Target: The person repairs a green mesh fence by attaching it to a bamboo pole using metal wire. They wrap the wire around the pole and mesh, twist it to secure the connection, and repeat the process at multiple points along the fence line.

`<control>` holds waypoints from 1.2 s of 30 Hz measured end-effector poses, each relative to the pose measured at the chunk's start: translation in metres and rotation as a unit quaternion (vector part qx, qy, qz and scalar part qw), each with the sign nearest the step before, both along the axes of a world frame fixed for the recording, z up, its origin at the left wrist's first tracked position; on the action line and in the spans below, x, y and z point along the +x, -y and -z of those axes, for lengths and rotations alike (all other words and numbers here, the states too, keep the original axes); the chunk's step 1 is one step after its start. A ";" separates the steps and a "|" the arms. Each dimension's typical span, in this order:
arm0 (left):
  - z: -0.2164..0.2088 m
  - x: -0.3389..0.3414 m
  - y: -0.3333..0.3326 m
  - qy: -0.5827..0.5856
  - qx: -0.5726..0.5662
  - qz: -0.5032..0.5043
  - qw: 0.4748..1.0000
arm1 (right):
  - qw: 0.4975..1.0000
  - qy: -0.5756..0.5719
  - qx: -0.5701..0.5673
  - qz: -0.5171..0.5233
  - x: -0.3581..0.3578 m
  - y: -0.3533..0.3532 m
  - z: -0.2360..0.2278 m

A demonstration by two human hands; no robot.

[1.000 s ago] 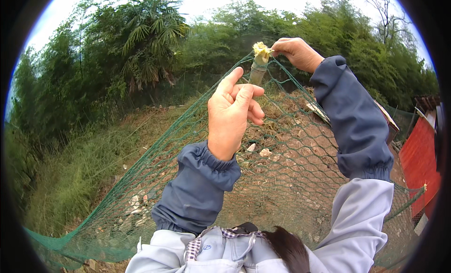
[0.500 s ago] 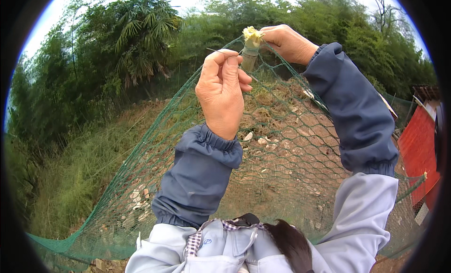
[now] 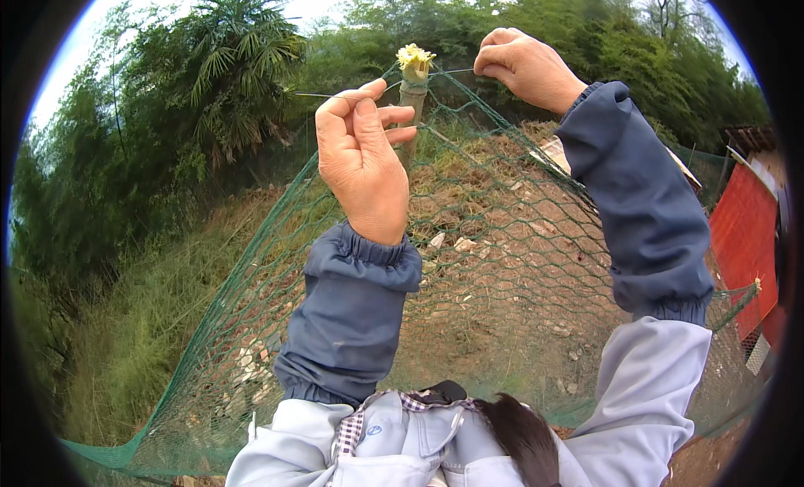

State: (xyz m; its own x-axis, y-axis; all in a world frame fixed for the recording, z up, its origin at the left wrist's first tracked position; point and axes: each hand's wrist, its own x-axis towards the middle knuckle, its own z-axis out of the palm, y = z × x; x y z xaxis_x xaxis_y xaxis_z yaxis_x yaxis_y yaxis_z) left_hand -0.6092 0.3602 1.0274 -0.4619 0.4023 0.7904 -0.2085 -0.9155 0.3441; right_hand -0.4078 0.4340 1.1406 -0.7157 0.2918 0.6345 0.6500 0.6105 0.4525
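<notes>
A bamboo-like pole (image 3: 413, 95) with a pale, frayed top stands upright ahead of me. The upper edge of a green net (image 3: 502, 265) peaks at this pole and slopes down to both sides. My left hand (image 3: 366, 169) is left of the pole, thumb and forefinger pinched on a thin wire (image 3: 321, 95) whose straight end sticks out to the left; its other fingers are loosely bent. To the right of the pole, my right hand (image 3: 526, 68) is closed on a thin strand that runs taut from the pole top. How the strand passes round the pole is hidden.
Beyond the net rises a slope of bare earth (image 3: 536, 319) with stones and dry grass. Trees and a palm (image 3: 243, 68) stand behind. A red panel (image 3: 745, 244) is at the far right, near another netted post tip (image 3: 758, 283).
My right hand has pulled away from the pole to the right, baring a taut strand. My left hand has moved left, and more of the wire's end shows. The pole sits further left in view.
</notes>
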 end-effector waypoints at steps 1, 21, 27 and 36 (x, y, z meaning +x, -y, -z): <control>0.001 -0.001 -0.002 -0.009 0.014 -0.023 1.000 | 0.999 -0.016 0.004 0.029 0.003 0.003 -0.003; 0.009 0.000 -0.009 -0.088 -0.023 -0.171 0.981 | 0.945 -0.134 -0.269 -0.130 -0.006 -0.011 0.014; 0.005 0.004 -0.009 -0.146 0.035 -0.222 0.963 | 0.962 -0.019 -0.218 -0.162 -0.029 -0.014 0.024; -0.001 0.007 -0.004 -0.162 0.042 -0.232 0.958 | 0.819 -0.174 -0.474 -0.271 -0.032 0.005 0.013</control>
State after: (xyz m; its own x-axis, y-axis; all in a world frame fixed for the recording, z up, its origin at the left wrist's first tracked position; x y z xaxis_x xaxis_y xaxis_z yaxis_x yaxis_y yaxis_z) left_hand -0.6021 0.3642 1.0282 -0.3014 0.1410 0.9430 0.3334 -0.9110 0.2427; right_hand -0.4399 0.4290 1.1276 -0.7272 0.4710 0.4993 0.1559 0.8217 -0.5482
